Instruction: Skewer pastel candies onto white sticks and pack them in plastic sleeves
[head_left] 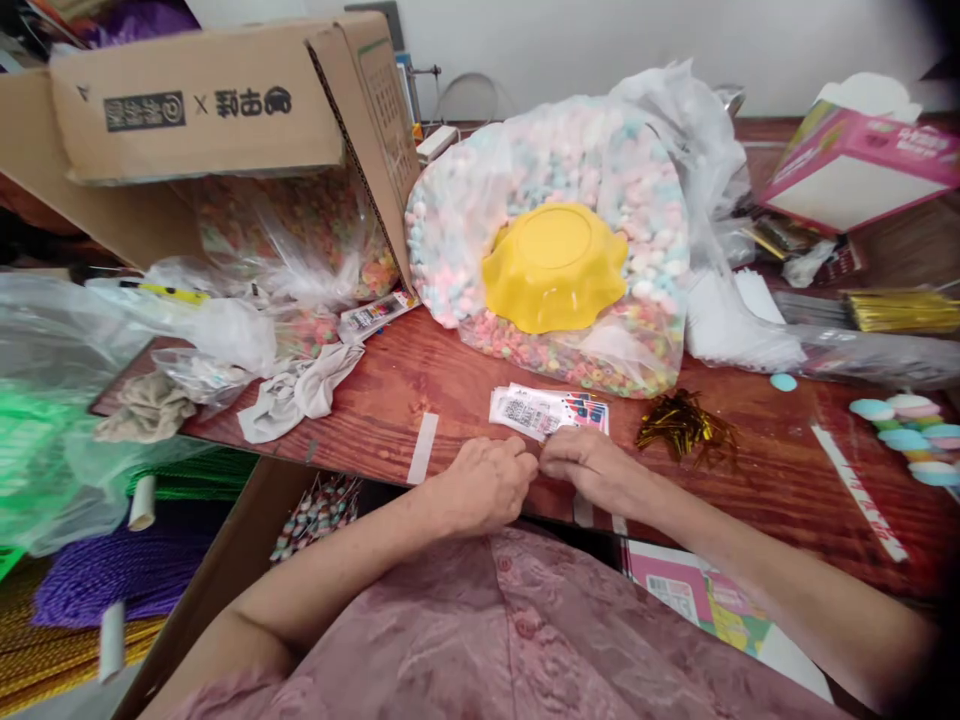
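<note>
One open cardboard box point(202, 110) is stood left of the upturned yellow bowl point(555, 265), and a pale cloth point(304, 390) is laid to the bowl's front left. On the near side of the bowl, the left hand point(484, 483) is held with fingers curled in; what is gripped, if anything, cannot be told. Printed cards point(529, 412) are stacked between bowl and hands. The right hand point(592, 465) is likewise bent, its hold hidden. Gold ties point(684, 425) are heaped at the bowl's front right.
</note>
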